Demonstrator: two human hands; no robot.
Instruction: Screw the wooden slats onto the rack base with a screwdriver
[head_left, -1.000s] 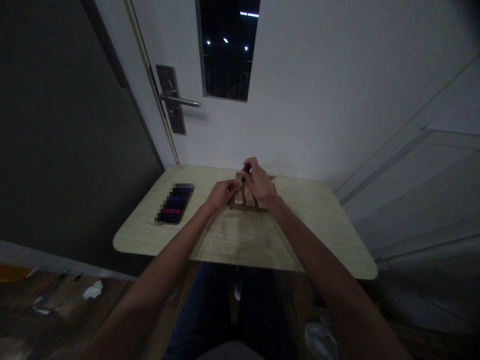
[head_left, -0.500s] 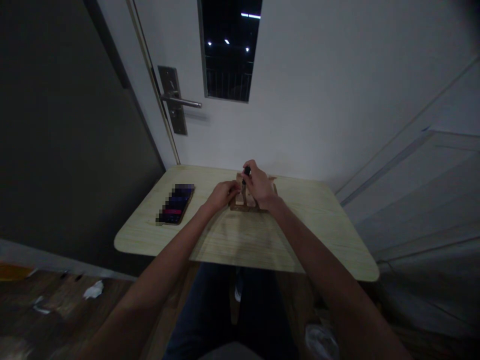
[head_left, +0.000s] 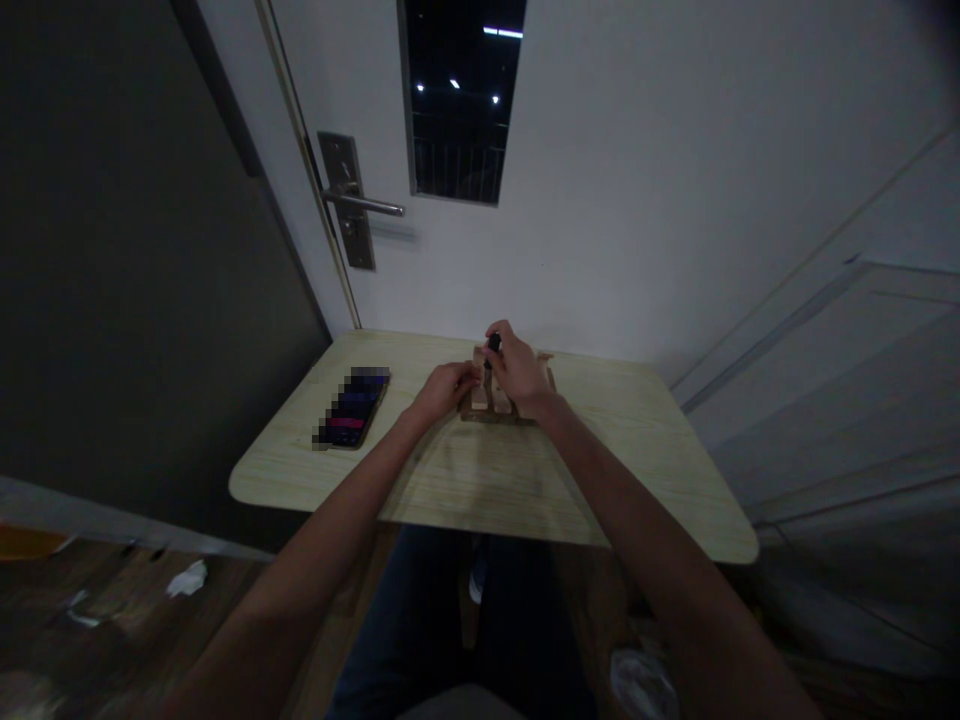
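My right hand (head_left: 519,368) is closed round the black handle of a screwdriver (head_left: 493,343), held nearly upright with its lower end down at a small wooden piece (head_left: 481,398). That piece belongs to a brown wooden assembly (head_left: 491,416) lying on the table. At its left side my left hand (head_left: 448,387) pinches the edge of the wooden assembly between thumb and fingers. The right hand covers much of the assembly's far right part, and the tool's tip is too small and dark to make out.
A phone (head_left: 352,408) lies at the left of the pale wood-grain table (head_left: 480,490). Behind the table stands a white door (head_left: 600,200) with a metal handle (head_left: 367,205). Crumpled white paper (head_left: 187,579) and a clear plastic bag (head_left: 641,685) are on the floor.
Almost nothing differs; both hands stay at the wooden assembly, with the screwdriver in the same place.
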